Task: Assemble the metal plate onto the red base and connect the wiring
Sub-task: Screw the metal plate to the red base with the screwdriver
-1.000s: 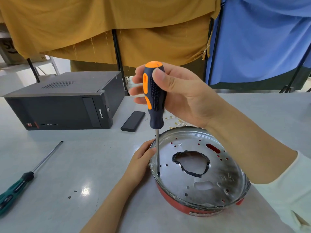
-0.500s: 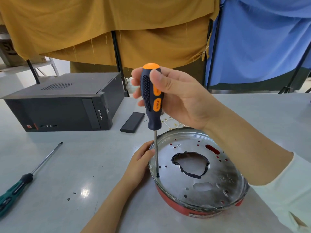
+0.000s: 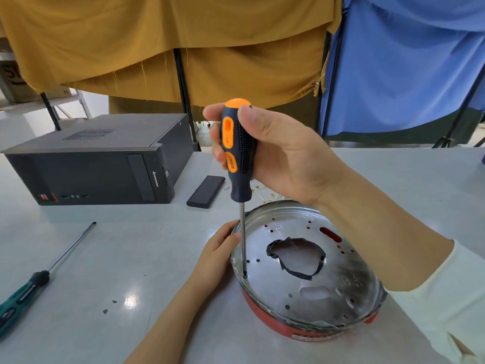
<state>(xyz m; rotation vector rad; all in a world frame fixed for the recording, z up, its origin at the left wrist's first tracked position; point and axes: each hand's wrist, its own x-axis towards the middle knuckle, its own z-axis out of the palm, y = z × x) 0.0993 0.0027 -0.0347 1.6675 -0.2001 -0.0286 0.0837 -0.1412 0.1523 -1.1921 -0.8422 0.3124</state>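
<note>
Your right hand [image 3: 283, 153] is wrapped around the orange-and-navy handle of the screwdriver [image 3: 237, 156], thumb up near the orange cap, holding it nearly upright with the shaft running down and its tip planted at the left edge of the metal plate [image 3: 338, 282]. Your left hand [image 3: 215, 256] rests against the left side of that plate, fingers curled onto its rim just beside the shaft, steadying it. The metal plate sits on top of the red base [image 3: 265, 315], which shows as a red band under the near rim, and the pair stands on the table [image 3: 157, 258] right in front of you. A jagged central opening edged in black tape [image 3: 295, 260] breaks the plate's surface, with small holes and a red slot scattered around it. Out to the left, a green-handled screwdriver [image 3: 25, 290] lies flat on the table, well apart. Farther back sits a black computer case [image 3: 99, 161], with a slim black block [image 3: 206, 191] lying just beside it. Mustard and blue cloths hang behind.
</note>
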